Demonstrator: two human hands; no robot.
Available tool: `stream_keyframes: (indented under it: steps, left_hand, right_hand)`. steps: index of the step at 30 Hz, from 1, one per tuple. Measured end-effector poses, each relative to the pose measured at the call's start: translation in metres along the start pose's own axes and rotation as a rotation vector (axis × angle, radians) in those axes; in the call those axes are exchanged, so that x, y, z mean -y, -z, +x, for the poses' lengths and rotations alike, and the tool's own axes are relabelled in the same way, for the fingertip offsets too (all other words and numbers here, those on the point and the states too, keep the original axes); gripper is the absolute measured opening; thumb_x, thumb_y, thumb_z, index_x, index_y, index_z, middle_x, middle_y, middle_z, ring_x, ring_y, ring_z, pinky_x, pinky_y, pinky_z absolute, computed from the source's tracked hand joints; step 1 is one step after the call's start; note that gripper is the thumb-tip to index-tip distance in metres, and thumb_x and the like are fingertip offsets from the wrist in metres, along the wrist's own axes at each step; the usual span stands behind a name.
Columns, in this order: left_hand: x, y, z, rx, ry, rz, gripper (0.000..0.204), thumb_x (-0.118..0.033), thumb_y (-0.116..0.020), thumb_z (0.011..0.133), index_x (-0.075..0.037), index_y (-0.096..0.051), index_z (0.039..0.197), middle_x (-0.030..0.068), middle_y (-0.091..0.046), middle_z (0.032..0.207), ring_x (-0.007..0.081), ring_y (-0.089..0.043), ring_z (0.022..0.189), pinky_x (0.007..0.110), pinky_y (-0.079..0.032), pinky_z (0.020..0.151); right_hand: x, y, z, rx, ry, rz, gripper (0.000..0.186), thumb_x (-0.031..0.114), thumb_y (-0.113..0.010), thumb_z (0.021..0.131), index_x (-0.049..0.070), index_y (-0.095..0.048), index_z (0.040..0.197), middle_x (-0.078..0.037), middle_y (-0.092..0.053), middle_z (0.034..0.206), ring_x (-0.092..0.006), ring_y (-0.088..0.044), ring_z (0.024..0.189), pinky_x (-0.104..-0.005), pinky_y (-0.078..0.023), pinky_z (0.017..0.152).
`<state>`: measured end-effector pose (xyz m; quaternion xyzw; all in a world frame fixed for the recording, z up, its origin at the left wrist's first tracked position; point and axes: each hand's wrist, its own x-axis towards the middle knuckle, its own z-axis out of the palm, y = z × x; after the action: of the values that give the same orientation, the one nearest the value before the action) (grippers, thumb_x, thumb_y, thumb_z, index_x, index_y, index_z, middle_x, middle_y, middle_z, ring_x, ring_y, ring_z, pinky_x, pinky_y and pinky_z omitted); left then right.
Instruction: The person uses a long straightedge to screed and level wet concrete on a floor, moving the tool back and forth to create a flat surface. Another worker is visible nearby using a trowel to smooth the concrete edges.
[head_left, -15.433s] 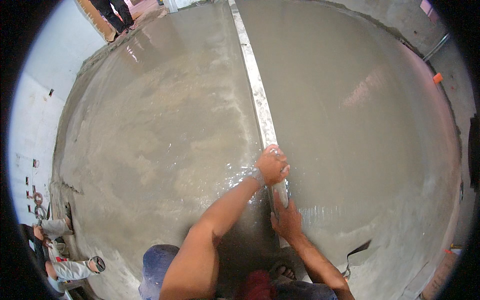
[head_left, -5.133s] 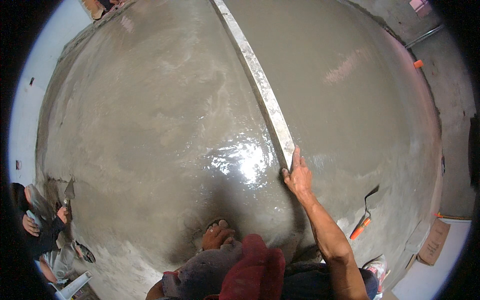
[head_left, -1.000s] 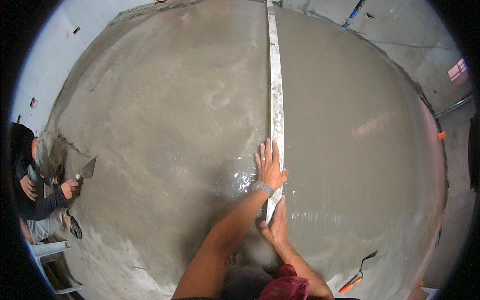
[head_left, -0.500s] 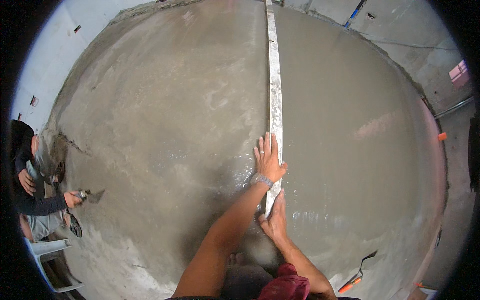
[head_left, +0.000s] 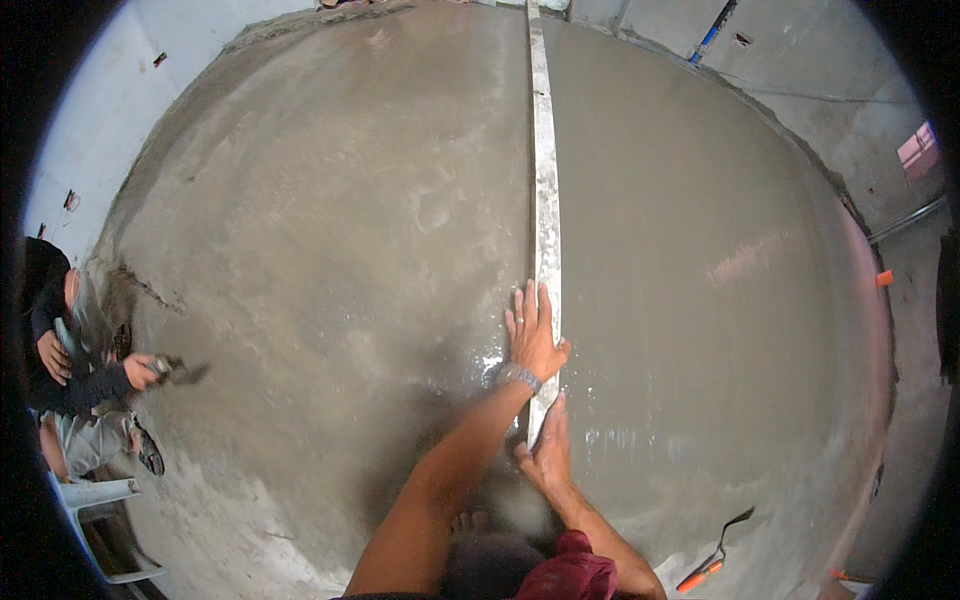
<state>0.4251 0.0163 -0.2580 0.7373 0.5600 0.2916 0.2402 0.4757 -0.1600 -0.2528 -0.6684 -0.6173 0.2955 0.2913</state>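
A long pale, mottled straightedge [head_left: 546, 170] runs across the wet grey screed from the top of the view toward me. My left hand [head_left: 532, 335], with a wristwatch, lies over its near part, fingers stretched and spread, thumb at the right edge. My right hand [head_left: 548, 455] holds the near end between thumb and fingers, just below the left one. Glossy wet screed [head_left: 390, 250] lies on both sides of the bar. A trowel [head_left: 708, 565] with an orange handle rests on the floor to the right of my right forearm.
At the left a co-worker [head_left: 65, 380] in dark sleeves holds a blurred trowel [head_left: 185, 372] low over the screed, beside a white plastic chair [head_left: 100, 490]. Walls [head_left: 840, 90] border the floor, with a blue pipe [head_left: 711, 35] and a small orange object [head_left: 883, 278] at the right.
About five seconds ago my left hand was off the straightedge; now it lies on it. Over the last half second both hands shifted slightly toward me with the bar. The co-worker's trowel moved.
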Motion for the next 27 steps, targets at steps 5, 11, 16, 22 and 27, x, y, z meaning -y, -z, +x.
stream_keyframes:
  steps: [5,11,16,22,27]
  left_hand:
    - [0.002,0.002,-0.002,0.006,0.003,-0.014,0.106,-0.013,-0.072,0.069,-0.002,-0.005,0.151,0.0235,-0.007,0.156,0.0471,-0.006,0.143,0.062,-0.009,0.113]
    - [-0.004,0.001,-0.006,-0.003,0.012,-0.022,0.106,-0.013,-0.071,0.069,-0.003,-0.005,0.151,0.0240,-0.008,0.156,0.0475,-0.007,0.143,0.063,-0.010,0.112]
    - [0.002,-0.004,-0.001,-0.051,-0.007,0.008,0.108,-0.014,-0.073,0.068,-0.004,-0.005,0.151,0.0228,-0.008,0.156,0.0471,-0.006,0.143,0.063,-0.011,0.112]
    - [-0.007,0.001,-0.008,0.021,0.036,-0.017,0.107,-0.014,-0.073,0.069,-0.005,-0.005,0.152,0.0223,-0.008,0.157,0.0464,-0.007,0.143,0.063,-0.010,0.113]
    - [0.003,-0.006,-0.011,-0.024,0.004,-0.009,0.108,-0.015,-0.074,0.069,-0.005,-0.005,0.152,0.0220,-0.006,0.157,0.0465,-0.006,0.143,0.063,-0.010,0.113]
  right_hand:
    - [-0.001,-0.004,0.000,-0.014,0.032,0.002,0.101,0.005,-0.065,0.070,-0.013,0.001,0.145,-0.037,-0.020,0.147,-0.0486,-0.024,0.137,-0.0449,-0.023,0.115]
    - [0.005,0.008,-0.002,0.048,-0.060,0.056,0.099,0.008,-0.063,0.071,-0.013,-0.001,0.145,-0.037,-0.018,0.147,-0.0485,-0.023,0.138,-0.0450,-0.023,0.115]
    - [-0.005,0.000,-0.001,0.007,0.031,-0.026,0.099,0.008,-0.063,0.072,-0.013,0.000,0.145,-0.037,-0.017,0.147,-0.0483,-0.022,0.138,-0.0448,-0.023,0.115]
    - [-0.001,0.009,-0.002,0.024,0.045,-0.007,0.097,0.008,-0.061,0.072,-0.014,-0.001,0.145,-0.038,-0.015,0.148,-0.0480,-0.022,0.139,-0.0434,-0.023,0.115]
    - [-0.004,0.000,-0.003,0.032,0.015,-0.011,0.098,0.009,-0.061,0.072,-0.014,0.002,0.145,-0.037,-0.015,0.149,-0.0480,-0.021,0.139,-0.0436,-0.023,0.115]
